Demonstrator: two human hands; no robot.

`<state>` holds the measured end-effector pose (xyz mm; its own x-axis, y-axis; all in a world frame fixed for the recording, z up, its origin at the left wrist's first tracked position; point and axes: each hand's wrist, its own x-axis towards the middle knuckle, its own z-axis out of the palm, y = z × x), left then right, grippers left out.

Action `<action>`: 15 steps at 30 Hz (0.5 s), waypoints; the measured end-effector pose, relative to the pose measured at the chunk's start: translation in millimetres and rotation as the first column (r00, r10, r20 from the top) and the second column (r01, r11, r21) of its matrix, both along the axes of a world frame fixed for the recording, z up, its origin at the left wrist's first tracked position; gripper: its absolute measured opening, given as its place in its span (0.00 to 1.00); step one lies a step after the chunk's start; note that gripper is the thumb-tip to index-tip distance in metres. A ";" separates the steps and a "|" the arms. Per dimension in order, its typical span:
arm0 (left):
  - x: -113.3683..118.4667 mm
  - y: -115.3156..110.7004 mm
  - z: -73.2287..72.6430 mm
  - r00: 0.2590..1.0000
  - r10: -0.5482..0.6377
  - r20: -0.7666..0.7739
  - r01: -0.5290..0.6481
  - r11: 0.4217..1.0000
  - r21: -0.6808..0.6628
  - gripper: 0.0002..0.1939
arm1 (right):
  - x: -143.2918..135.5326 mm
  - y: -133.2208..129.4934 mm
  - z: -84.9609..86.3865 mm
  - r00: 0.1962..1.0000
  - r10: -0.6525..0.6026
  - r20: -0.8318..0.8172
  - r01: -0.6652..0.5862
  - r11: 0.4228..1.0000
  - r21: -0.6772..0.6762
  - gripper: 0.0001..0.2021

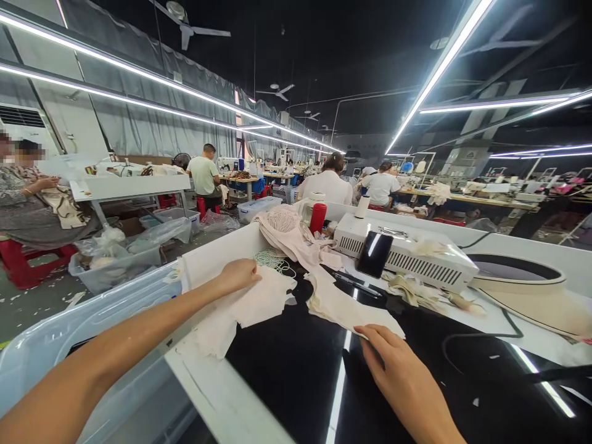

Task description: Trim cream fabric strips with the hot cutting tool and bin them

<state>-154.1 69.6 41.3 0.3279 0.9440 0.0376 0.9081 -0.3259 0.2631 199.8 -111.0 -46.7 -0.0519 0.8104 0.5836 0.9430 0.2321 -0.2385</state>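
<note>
My left hand (pixel 238 275) is closed at the upper edge of a cream fabric piece (pixel 259 302), which lies over the left side of the table and partly on its glossy black top (pixel 287 364). A second cream fabric strip (pixel 337 302) lies to the right on the black surface. The fingertips of my right hand (pixel 388 357) press together on the near right end of that strip. Pale green cord (pixel 275 262) lies in a loose tangle just beyond my left hand.
Behind the fabric are a phone (pixel 374 254), a white vented box (pixel 407 253), a red bottle (pixel 317 219) and bunched beige cloth (pixel 291 234). A visor hat (pixel 522 283) sits at right. A translucent blue bin (pixel 134 308) adjoins the table's left. People sit farther back.
</note>
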 end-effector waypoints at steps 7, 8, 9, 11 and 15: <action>6.0 -4.8 -20.4 0.996 0.008 0.090 -0.007 1.000 -0.010 0.17 | -16.2 -18.7 7.7 0.993 0.111 -0.048 -0.110 0.994 0.025 0.15; 5.2 -5.2 -21.0 0.994 0.005 0.111 -0.005 1.000 -0.002 0.16 | -17.5 -20.8 8.4 0.991 0.123 -0.053 -0.122 0.992 0.023 0.15; 3.8 -5.5 -21.1 0.991 0.002 0.133 -0.003 1.000 0.007 0.16 | -18.8 -22.5 8.8 0.989 0.134 -0.060 -0.133 0.991 0.021 0.14; -0.2 -5.5 -19.8 0.983 -0.009 0.182 0.005 1.000 0.025 0.16 | -22.0 -25.5 9.2 0.984 0.153 -0.093 -0.154 0.988 0.000 0.15; -6.6 -5.7 -8.4 0.945 -0.060 0.321 0.044 0.997 0.056 0.14 | -31.8 -30.0 11.3 0.948 0.155 -0.278 -0.197 0.972 -0.130 0.15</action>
<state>-160.7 63.9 32.8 0.3394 0.9204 0.1938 0.7586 -0.3897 0.5222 168.1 -141.0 -35.3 -0.0628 0.8835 0.4642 0.7889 0.3288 -0.5191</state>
